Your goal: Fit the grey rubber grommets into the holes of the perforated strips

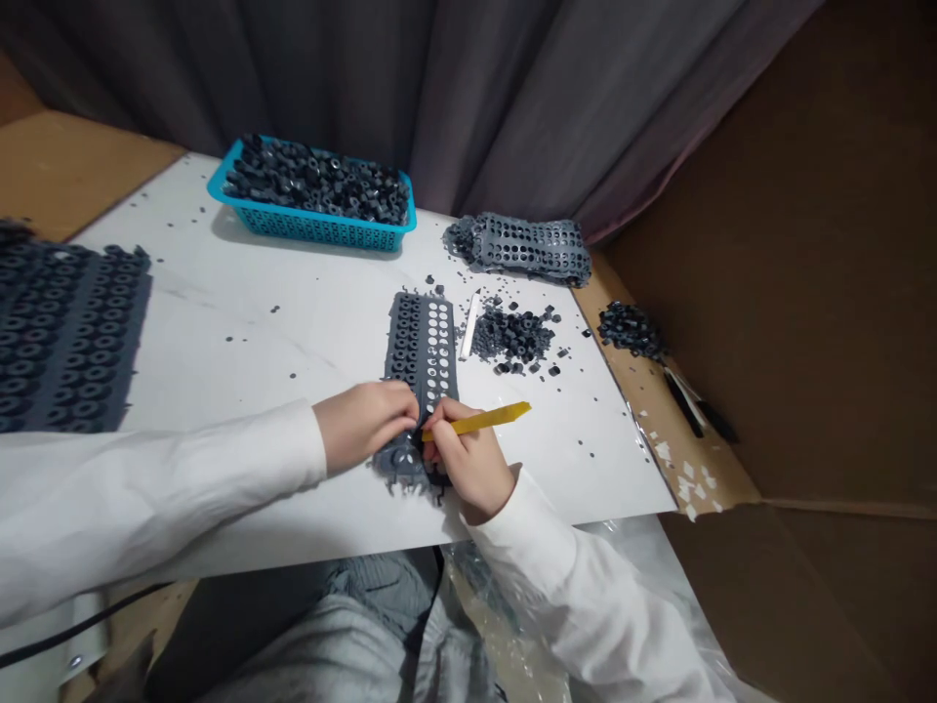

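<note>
A dark grey moulded rubber sheet (406, 337) lies on the white table, its left rows filled with ring-shaped parts. Open holes in its right rows show white through them. My left hand (370, 422) rests on the sheet's near part with its fingers bent together; whatever is between the fingertips is hidden. Close beside it, my right hand (470, 457) is closed round a slim yellow tool (492, 418), held like a pen. The tool's working tip is down at the sheet between both hands and cannot be made out. Ragged strands hang from the sheet's near edge.
A blue basket (322, 227) full of dark rubber parts stands at the back. Stacked punched sheets (531, 249) lie at back right. Nearer are a white stick (469, 325) and a pile of small parts (519, 335). Larger unpunched sheets (69, 337) lie at left.
</note>
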A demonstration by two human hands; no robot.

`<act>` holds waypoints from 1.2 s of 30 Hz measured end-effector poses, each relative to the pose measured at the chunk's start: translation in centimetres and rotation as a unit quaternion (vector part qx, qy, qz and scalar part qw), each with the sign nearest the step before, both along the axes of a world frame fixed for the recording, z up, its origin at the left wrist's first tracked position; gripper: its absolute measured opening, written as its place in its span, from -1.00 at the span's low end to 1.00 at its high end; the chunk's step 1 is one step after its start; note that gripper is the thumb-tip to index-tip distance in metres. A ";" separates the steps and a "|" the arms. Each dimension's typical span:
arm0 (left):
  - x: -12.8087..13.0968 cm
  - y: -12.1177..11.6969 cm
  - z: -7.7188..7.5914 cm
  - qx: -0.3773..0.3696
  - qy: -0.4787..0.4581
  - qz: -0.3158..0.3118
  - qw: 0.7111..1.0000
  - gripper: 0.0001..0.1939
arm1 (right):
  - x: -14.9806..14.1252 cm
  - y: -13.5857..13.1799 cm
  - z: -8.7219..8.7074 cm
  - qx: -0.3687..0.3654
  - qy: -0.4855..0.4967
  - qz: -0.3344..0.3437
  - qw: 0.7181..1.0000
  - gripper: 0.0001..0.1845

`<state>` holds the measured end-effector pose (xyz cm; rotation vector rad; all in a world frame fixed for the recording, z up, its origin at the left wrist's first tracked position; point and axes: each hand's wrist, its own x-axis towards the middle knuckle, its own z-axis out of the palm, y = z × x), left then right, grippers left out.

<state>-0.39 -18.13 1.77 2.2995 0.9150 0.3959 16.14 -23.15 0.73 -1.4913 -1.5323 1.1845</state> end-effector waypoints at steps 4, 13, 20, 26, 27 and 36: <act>-1.3 1.1 0.7 -0.248 -0.150 0.171 0.942 -0.83 | 0.3 0.4 -0.1 -0.043 0.049 -0.010 0.998 -0.87; -0.4 2.1 0.8 -0.230 -0.051 0.067 0.970 -0.79 | 0.2 1.0 -0.2 -0.011 0.041 -0.031 0.999 -0.88; 0.6 1.6 -0.3 0.084 0.120 -0.117 0.982 -0.86 | 0.1 1.1 -0.1 0.003 0.020 -0.014 1.000 -0.86; 0.0 1.7 -0.8 0.076 0.030 -0.106 0.991 -0.77 | 0.0 1.0 -0.1 0.006 0.011 -0.007 1.000 -0.85; -0.2 1.9 -0.3 0.056 -0.016 -0.056 0.997 -0.77 | 0.0 0.9 -0.1 0.007 0.011 -0.006 1.000 -0.85; -1.2 3.2 1.1 -0.135 -0.056 0.029 0.989 -0.77 | 0.3 1.6 0.0 -0.005 0.078 -0.056 0.995 -0.87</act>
